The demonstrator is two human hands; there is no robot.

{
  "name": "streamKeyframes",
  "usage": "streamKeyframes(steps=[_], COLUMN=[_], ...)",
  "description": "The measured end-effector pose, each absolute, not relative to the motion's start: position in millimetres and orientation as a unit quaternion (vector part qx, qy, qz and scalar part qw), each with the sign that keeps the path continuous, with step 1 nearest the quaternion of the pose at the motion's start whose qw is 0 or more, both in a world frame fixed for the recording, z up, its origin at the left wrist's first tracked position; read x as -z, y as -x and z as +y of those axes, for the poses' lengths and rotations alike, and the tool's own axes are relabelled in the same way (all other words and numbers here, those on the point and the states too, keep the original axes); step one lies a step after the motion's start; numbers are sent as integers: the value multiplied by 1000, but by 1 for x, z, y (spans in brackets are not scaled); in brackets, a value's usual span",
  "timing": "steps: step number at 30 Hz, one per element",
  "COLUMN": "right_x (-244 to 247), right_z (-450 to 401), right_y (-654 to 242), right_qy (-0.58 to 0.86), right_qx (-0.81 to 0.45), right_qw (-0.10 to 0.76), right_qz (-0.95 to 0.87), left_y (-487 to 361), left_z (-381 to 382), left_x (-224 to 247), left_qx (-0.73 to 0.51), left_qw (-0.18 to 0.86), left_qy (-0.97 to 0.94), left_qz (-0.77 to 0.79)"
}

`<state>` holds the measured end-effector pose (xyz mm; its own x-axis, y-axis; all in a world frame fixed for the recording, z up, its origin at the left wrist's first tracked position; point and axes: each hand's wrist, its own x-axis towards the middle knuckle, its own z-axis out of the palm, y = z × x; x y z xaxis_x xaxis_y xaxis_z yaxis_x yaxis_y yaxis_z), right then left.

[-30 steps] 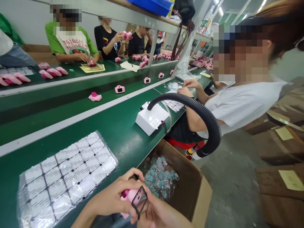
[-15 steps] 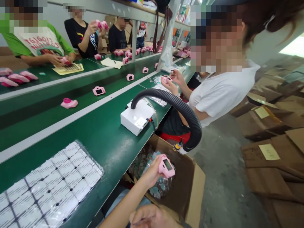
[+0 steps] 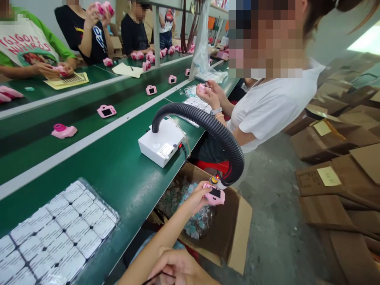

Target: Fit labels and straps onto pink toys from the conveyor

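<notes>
A thin dark rod [image 3: 156, 279] sits pinched in our right hand [image 3: 175, 269], the one nearer us, while our left hand [image 3: 192, 200] curls around a pink plastic toy camera [image 3: 214, 194] (long axis pointing rightward from the palm, screen up) — just above a brown cardboard box [image 3: 237, 225].

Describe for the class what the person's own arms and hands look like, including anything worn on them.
The left hand and right hand are bare, with no gloves; the left forearm shows no sleeve or watch. A light blue garment shows below it.
</notes>
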<state>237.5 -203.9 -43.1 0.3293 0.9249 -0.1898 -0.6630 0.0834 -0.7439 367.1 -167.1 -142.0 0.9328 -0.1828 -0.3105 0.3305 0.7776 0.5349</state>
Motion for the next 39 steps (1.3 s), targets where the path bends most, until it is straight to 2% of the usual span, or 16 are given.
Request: streamKeyframes(steps=[3,7,15,21,24,27,32,39], right_x=[53,58,35,39,20,-6,-31,-43], right_z=[-205,-206,-198,-228,-237,-223,-179,-145], right_y=[-238,-239,-240,-259,-275,-285,-278,-258], right_qy=[407,489,589,710,751,759,721,679], right_qx=[-516,-447,-288,-38,90,161,184,152], right_qw=[731,700,689,554,466,404,359,324], right_qz=[-182,-266,-310,-434,-460,-485,-564,-641], left_y=[-373,-377,-370,-303,-251,-206,-158,-120], left_z=[-174,-183,-186,-132,-92,-63,-45,-41], left_x=[147,150,130,84,46,11,-20,-32], left_qx=[123,117,102,13,-48,-109,-182,-224], left_qw=[928,919,915,912,901,887,857,861], left_qy=[-315,-328,-341,-361,-370,-379,-424,-395], left_qz=[153,183,189,193,221,240,231,231])
